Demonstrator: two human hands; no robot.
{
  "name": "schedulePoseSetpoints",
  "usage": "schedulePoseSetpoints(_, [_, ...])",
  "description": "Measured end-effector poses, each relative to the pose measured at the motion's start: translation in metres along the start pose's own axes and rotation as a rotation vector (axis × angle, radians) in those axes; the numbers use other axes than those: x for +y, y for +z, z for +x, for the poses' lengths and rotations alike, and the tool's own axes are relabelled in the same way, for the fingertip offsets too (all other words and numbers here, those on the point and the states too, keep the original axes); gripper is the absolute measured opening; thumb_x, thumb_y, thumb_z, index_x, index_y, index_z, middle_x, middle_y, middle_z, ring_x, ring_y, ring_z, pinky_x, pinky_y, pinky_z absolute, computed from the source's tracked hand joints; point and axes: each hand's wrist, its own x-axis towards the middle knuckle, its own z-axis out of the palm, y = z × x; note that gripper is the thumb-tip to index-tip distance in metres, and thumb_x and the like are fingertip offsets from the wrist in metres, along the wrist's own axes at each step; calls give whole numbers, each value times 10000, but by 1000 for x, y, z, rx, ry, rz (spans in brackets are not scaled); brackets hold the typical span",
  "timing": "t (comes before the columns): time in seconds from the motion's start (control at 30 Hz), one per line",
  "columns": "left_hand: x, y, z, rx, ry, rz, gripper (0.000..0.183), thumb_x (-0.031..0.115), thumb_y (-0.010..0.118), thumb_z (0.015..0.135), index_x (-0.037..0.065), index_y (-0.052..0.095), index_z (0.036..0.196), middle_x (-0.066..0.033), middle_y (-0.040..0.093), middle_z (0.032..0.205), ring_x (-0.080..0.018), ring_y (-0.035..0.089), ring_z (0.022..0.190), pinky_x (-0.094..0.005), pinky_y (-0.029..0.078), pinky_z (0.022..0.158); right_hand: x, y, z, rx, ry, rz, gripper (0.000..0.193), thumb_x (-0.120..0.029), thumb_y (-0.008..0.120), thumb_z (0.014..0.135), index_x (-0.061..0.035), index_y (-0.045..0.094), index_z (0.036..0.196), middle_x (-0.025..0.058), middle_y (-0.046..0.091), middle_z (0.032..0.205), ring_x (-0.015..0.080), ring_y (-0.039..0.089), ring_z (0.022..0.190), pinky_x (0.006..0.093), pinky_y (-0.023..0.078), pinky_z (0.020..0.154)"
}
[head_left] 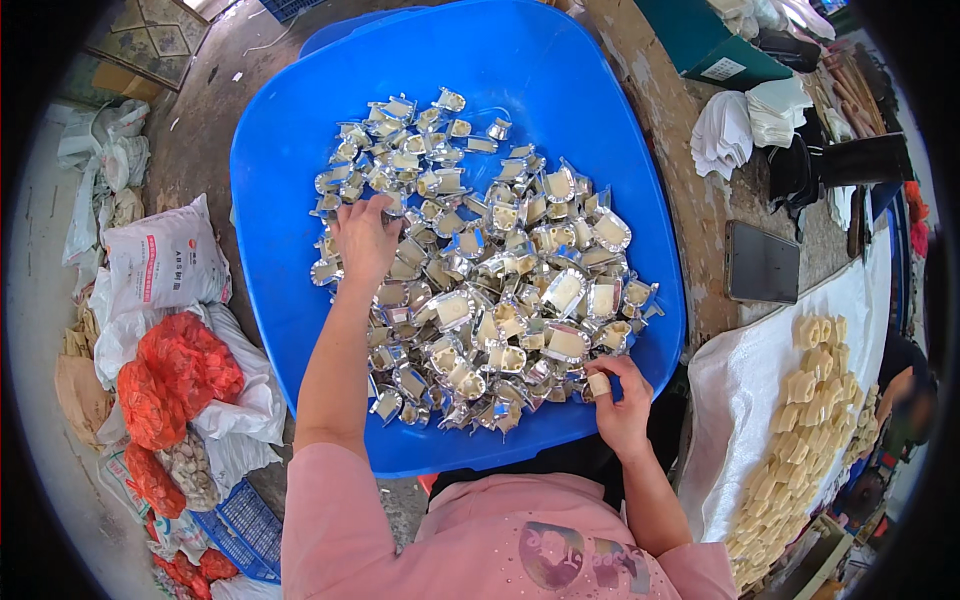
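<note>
A large blue plastic tub (290, 160) holds a heap of small metal-rimmed parts (505, 290) with cream-coloured insides. My left hand (364, 240) reaches down onto the left side of the heap. Its fingers are bent among the parts, and whatever lies under the fingertips is mostly hidden. Near the tub's lower right side, my right hand (625, 412) pinches a small cream-coloured plastic block (598, 384) between thumb and fingers. That block is just at the edge of the heap, beside several shiny parts.
Right of the tub, a phone (762, 262) lies on a worn tabletop. Many cream pieces (800, 430) cover a white sheet (715, 375). White gloves (722, 132) sit farther back. On the left are a white sack (165, 255), red mesh bags (180, 375) and a blue crate (240, 530).
</note>
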Motion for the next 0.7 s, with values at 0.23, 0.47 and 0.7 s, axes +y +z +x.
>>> schedulePoseSetpoints(0.23, [-24, 3, -8, 100, -52, -428, 228, 105, 700, 785, 90, 605, 992, -60, 654, 867, -261, 587, 890, -370, 426, 809, 4, 2, -2, 1, -32, -13, 303, 123, 588, 727, -31, 582, 987, 122, 630, 863, 266, 621, 758, 324, 497, 685])
schedulePoseSetpoints(0.47, [12, -53, -61, -175, -558, -1789, 136, 161, 578, 931, 49, 569, 1009, -64, 639, 799, -175, 596, 747, -277, 468, 692, -4, 0, -5, -5, -94, -42, 284, 117, 597, 736, -25, 578, 981, 126, 630, 862, 292, 615, 774, 343, 492, 702])
schedulePoseSetpoints(0.7, [69, -82, -128, -675, -726, -2236, 321, 320, 516, 958, 35, 588, 829, -75, 596, 630, -170, 479, 553, -296, 380, 515, -39, -4, 15, -49, -220, 82, 322, 105, 621, 746, -34, 581, 1033, 136, 626, 918, 309, 618, 849, 352, 495, 745])
